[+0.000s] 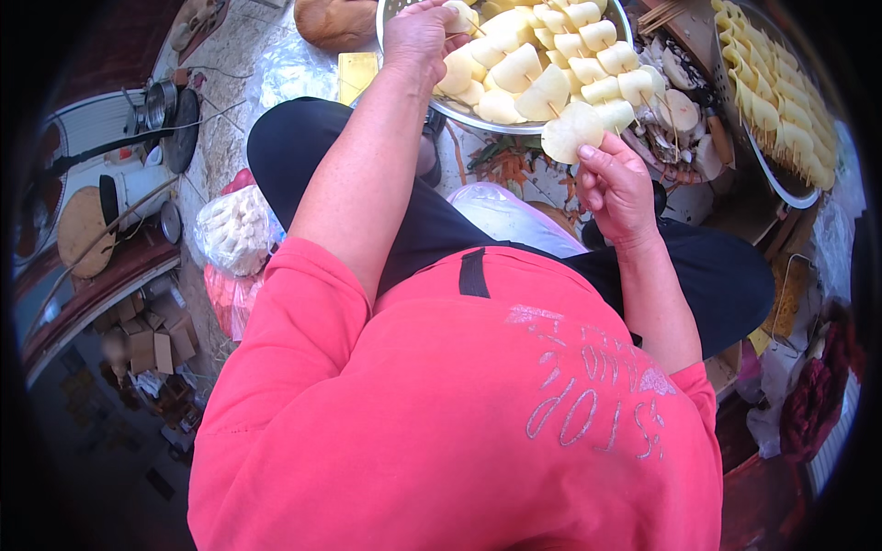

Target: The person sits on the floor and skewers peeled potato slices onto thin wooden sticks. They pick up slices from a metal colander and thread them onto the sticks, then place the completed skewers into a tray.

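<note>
Thin round slices of a pale yellow vegetable, perhaps potato, lie in a metal colander (482,124) at the top, some of them threaded on thin wooden skewers. Over the colander's left side, my left hand (422,38) grips a pale slice (463,17) between thumb and fingers, with a skewer close by. In my right hand (617,182), a round slice (572,133) is pinched between thumb and forefinger at the colander's near right edge. Rows of folded slices on skewers (606,62) fill the colander's right part.
A second colander (785,189) of skewered slices stands at the right. Between them lie cut mushrooms (679,110) and a wooden knife handle (720,138). Orange peelings (527,169) and a plastic bag (510,206) are on the floor before me. Left are a bag of white pieces (238,227) and a yellow box (357,74).
</note>
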A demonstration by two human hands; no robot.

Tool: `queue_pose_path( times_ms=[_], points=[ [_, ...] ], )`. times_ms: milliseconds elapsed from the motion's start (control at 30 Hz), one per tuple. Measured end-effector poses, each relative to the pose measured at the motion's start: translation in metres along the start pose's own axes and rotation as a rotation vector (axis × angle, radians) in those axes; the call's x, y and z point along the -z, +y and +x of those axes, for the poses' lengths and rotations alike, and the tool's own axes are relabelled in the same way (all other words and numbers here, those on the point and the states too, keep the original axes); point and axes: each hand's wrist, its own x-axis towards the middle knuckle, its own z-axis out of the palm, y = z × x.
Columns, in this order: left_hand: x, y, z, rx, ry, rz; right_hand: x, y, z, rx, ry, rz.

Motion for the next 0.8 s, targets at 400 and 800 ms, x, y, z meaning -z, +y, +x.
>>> queue_pose_path(
  times_ms=[400, 800],
  points=[
    [-0.003, 0.008, -0.009, -0.130, -0.068, 0.251, 0.000, 0.002, 0.001, -0.039, 0.018, -0.048],
    [0.010, 0.014, -0.006, 0.025, -0.229, 0.204, 0.002, 0.002, -0.002, -0.032, 0.008, -0.071]
  ],
)
